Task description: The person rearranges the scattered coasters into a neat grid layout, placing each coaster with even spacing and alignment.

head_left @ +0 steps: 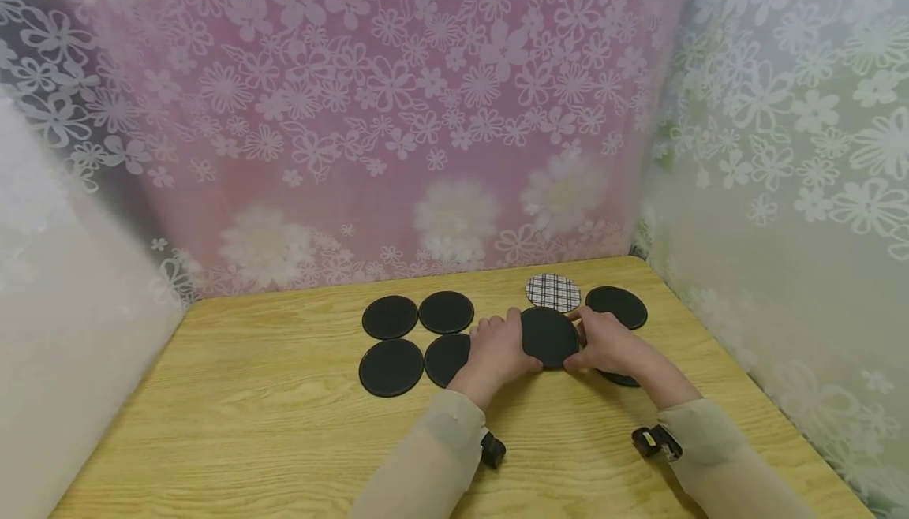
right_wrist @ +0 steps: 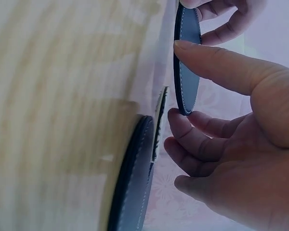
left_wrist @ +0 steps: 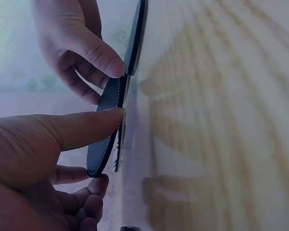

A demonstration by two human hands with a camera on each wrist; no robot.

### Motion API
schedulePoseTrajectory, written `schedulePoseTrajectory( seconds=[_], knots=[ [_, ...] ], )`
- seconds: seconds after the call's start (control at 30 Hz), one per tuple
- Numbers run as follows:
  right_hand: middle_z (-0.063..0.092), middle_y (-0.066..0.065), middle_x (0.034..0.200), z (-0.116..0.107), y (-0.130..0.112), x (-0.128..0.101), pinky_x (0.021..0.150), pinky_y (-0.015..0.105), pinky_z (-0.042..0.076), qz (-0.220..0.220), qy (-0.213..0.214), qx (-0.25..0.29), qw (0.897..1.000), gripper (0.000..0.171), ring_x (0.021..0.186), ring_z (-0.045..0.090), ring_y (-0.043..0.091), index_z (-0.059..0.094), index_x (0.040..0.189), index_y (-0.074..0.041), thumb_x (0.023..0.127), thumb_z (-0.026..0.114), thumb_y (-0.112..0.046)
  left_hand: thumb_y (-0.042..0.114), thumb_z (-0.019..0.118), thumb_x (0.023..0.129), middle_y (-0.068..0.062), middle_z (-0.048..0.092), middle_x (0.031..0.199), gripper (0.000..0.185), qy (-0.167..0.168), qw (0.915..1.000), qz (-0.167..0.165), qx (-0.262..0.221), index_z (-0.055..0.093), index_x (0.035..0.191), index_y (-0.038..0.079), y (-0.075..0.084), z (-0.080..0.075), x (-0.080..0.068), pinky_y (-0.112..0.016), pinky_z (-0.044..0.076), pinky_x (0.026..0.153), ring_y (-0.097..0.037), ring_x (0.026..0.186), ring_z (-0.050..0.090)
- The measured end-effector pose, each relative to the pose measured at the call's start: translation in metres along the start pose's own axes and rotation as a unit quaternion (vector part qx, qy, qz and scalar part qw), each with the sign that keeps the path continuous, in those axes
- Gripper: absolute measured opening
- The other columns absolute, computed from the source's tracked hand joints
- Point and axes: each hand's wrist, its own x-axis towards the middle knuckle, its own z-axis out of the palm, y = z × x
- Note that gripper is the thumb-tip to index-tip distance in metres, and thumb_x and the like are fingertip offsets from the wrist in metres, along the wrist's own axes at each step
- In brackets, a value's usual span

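Note:
A round black coaster [head_left: 549, 336] with white stitching is held just off the wooden table [head_left: 270, 432] between both hands. My left hand [head_left: 513, 343] pinches its left edge and my right hand [head_left: 586, 337] pinches its right edge. In the left wrist view the coaster [left_wrist: 105, 132] is seen edge-on, with my left thumb [left_wrist: 86, 126] pressed on its rim and the right hand [left_wrist: 79, 45] beyond it. In the right wrist view the coaster [right_wrist: 185, 72] sits between my right thumb [right_wrist: 216, 67] and my curled fingers.
Several black coasters [head_left: 389, 317] lie in a square group to the left. A plaid coaster [head_left: 553, 292] and another black one [head_left: 615, 306] lie behind the hands, and one [head_left: 619, 378] is partly hidden under my right hand. Flowered curtains [head_left: 426, 109] close off three sides.

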Motion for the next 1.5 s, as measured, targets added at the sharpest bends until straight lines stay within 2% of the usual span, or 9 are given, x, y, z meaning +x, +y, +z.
schedulePoseTrajectory(
  seconds=[0.17, 0.5, 0.67, 0.93, 1.33, 1.5],
  knots=[
    [0.072, 0.015, 0.115, 0.0, -0.011, 0.008, 0.094, 0.055, 0.057, 0.008, -0.006, 0.014, 1.0, 0.081, 0.108, 0.068, 0.038, 0.054, 0.145, 0.011, 0.083, 0.099, -0.018, 0.049, 0.096, 0.086, -0.016, 0.068, 0.137, 0.092, 0.011, 0.9999, 0.003, 0.008, 0.055, 0.158, 0.01, -0.01, -0.01, -0.002, -0.057, 0.044, 0.111, -0.038, 0.129, 0.06],
    [0.071, 0.014, 0.118, 0.009, -0.025, 0.027, 0.097, 0.055, 0.055, 0.006, -0.016, 0.006, 1.0, 0.084, 0.113, 0.065, 0.038, 0.054, 0.149, 0.008, 0.084, 0.099, -0.02, 0.05, 0.094, 0.088, -0.017, 0.068, 0.138, 0.091, 0.009, 0.9999, -0.008, 0.007, 0.055, 0.159, 0.009, -0.03, -0.019, -0.004, -0.058, 0.044, 0.108, -0.039, 0.127, 0.059],
    [0.071, 0.014, 0.118, 0.009, -0.029, 0.029, 0.095, 0.054, 0.054, 0.005, -0.012, 0.0, 1.0, 0.082, 0.113, 0.062, 0.037, 0.056, 0.148, 0.006, 0.083, 0.099, -0.021, 0.051, 0.094, 0.087, -0.017, 0.069, 0.134, 0.089, 0.011, 0.9998, -0.004, 0.018, 0.057, 0.156, 0.008, -0.033, -0.022, -0.006, -0.058, 0.045, 0.106, -0.04, 0.124, 0.061],
    [0.071, 0.01, 0.11, 0.011, -0.028, 0.032, 0.087, 0.049, 0.056, 0.002, -0.009, -0.008, 1.0, 0.079, 0.096, 0.067, 0.026, 0.058, 0.144, 0.005, 0.082, 0.1, -0.023, 0.052, 0.095, 0.086, -0.016, 0.069, 0.133, 0.09, 0.011, 0.9998, -0.004, 0.019, 0.057, 0.155, 0.008, -0.036, -0.021, -0.005, -0.055, 0.045, 0.103, -0.037, 0.122, 0.061],
    [0.068, 0.011, 0.109, 0.019, -0.023, 0.034, 0.087, 0.048, 0.055, 0.014, -0.04, 0.006, 0.999, 0.079, 0.092, 0.063, 0.026, 0.055, 0.145, 0.006, 0.084, 0.098, -0.02, 0.054, 0.096, 0.085, -0.014, 0.069, 0.136, 0.09, -0.014, 0.9993, -0.008, 0.033, 0.059, 0.153, 0.008, -0.038, -0.019, -0.006, -0.053, 0.045, 0.103, -0.036, 0.121, 0.06],
    [0.066, 0.01, 0.109, 0.02, -0.022, 0.034, 0.087, 0.048, 0.055, 0.017, -0.046, 0.009, 0.999, 0.079, 0.093, 0.062, 0.026, 0.056, 0.144, 0.006, 0.084, 0.099, -0.022, 0.055, 0.096, 0.084, -0.017, 0.064, 0.141, 0.092, -0.018, 0.9993, -0.004, 0.032, 0.059, 0.153, 0.007, -0.041, -0.018, -0.007, -0.054, 0.045, 0.105, -0.037, 0.126, 0.058]
  ],
)
